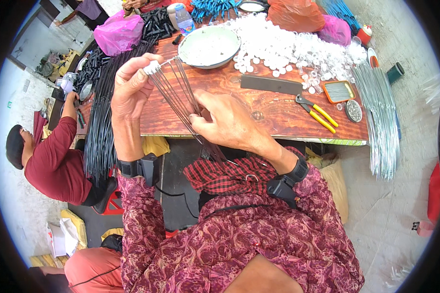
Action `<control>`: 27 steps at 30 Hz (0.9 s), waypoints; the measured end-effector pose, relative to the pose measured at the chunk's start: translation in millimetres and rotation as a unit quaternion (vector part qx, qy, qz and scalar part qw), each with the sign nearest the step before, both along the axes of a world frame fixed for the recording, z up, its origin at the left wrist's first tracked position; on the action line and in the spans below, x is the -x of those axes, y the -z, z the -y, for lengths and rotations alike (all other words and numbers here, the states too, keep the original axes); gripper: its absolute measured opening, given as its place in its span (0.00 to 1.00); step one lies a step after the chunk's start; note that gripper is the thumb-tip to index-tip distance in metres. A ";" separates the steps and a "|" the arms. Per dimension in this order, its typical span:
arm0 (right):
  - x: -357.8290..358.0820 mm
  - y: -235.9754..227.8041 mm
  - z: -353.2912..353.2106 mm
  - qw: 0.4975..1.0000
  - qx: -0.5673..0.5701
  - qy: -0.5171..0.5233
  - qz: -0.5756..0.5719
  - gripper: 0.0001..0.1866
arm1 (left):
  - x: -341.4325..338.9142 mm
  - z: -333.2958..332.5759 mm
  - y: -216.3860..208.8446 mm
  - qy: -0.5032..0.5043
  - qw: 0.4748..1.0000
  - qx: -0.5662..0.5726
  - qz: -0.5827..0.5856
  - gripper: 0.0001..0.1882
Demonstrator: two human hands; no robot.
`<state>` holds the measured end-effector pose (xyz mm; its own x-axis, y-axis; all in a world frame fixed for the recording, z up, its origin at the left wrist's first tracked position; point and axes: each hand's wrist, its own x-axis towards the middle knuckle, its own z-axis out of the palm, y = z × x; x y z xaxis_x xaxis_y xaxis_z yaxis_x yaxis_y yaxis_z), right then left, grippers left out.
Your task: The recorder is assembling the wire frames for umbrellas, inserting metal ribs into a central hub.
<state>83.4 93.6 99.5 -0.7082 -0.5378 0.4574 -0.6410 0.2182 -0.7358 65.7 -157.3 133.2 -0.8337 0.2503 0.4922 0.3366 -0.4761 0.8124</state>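
My left hand (pixel 132 90) is raised above the table's front left part. Its thumb and fingers pinch a small white plastic hub (pixel 152 67). Several thin dark metal ribs (pixel 173 100), like those of an umbrella frame, fan out from the hub and run down toward my lap. My right hand (pixel 227 119) is closed around these ribs about midway along, with its thumb and index finger pressed against them. The lower ends pass behind the right hand and come down by a red and black checked cloth (pixel 225 176) at my waist.
On the wooden table (pixel 278 119) lie yellow-handled pliers (pixel 318 113), a dark flat bar (pixel 271 84), a pale bowl (pixel 209 46) and a heap of white plastic parts (pixel 298 46). Bundles of silver rods (pixel 380 122) and black rods (pixel 107 107) overhang its edges. A person (pixel 58 161) sits at left.
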 end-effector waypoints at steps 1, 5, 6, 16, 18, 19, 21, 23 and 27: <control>-0.6 -0.8 -0.9 1.000 0.003 -0.002 -0.004 0.13 | -0.6 -0.5 -0.4 -0.002 1.000 0.004 0.000 0.15; -3.9 -4.3 -3.0 0.999 0.004 -0.017 0.030 0.14 | -0.2 -3.6 -1.1 0.001 1.000 0.005 -0.013 0.14; -3.9 -3.9 -2.5 0.999 0.001 -0.013 0.032 0.14 | -0.6 -3.4 -2.2 0.004 1.000 0.004 -0.012 0.14; -1.5 12.0 3.0 0.996 0.037 -0.034 0.074 0.13 | 1.6 1.5 -0.6 0.055 0.998 -0.021 -0.002 0.12; -1.2 15.6 5.0 0.993 0.068 -0.052 0.083 0.13 | -0.1 -0.1 -2.3 0.048 0.999 -0.016 -0.006 0.11; -0.9 16.0 5.0 0.993 0.068 -0.052 0.083 0.13 | -0.6 -0.8 -2.9 0.042 0.999 -0.012 -0.009 0.11; -0.3 15.8 4.7 0.988 0.080 -0.074 0.113 0.13 | 0.2 1.5 -1.1 0.047 0.999 -0.013 -0.013 0.11; -1.4 11.5 3.4 0.986 0.053 -0.079 0.136 0.11 | 0.2 3.6 -0.1 0.050 0.998 -0.013 -0.017 0.11; -1.7 15.9 5.9 0.974 0.047 -0.111 0.193 0.09 | -0.3 -0.7 1.0 0.086 0.996 -0.029 -0.027 0.09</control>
<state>85.1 87.8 83.6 -0.7079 -0.6665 0.2337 -0.3358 0.0265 -0.9416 66.0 -156.6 132.2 -0.7532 0.3576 0.5521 0.2879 -0.5754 0.7655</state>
